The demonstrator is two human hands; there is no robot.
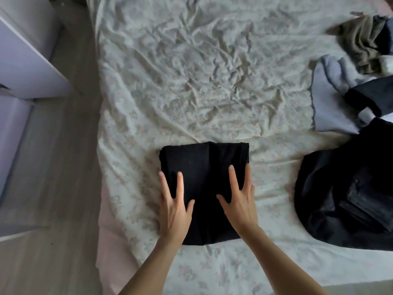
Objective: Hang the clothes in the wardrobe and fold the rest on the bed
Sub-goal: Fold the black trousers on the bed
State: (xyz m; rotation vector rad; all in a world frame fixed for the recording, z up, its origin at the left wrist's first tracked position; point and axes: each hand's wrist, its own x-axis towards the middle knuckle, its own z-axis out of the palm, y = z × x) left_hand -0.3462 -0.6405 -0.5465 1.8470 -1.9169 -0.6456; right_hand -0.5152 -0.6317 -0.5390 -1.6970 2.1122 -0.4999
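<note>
A black garment (204, 167) lies folded into a neat rectangle on the bed (191, 81), near its front edge. My left hand (175, 207) rests flat on the garment's left side with fingers straight and spread. My right hand (238, 201) presses flat on its right side, fingers also straight. Neither hand grips the cloth. To the right lies a dark pair of trousers (344, 199), loosely bunched. Further right and back lie a pale blue garment (331, 103) and an olive-brown one (359, 43).
The bed carries a wrinkled pale floral sheet. A white cabinet (23, 67) stands at the left beyond a strip of wooden floor (63, 188). A dark navy piece (370, 94) lies over the pale blue garment at the right edge.
</note>
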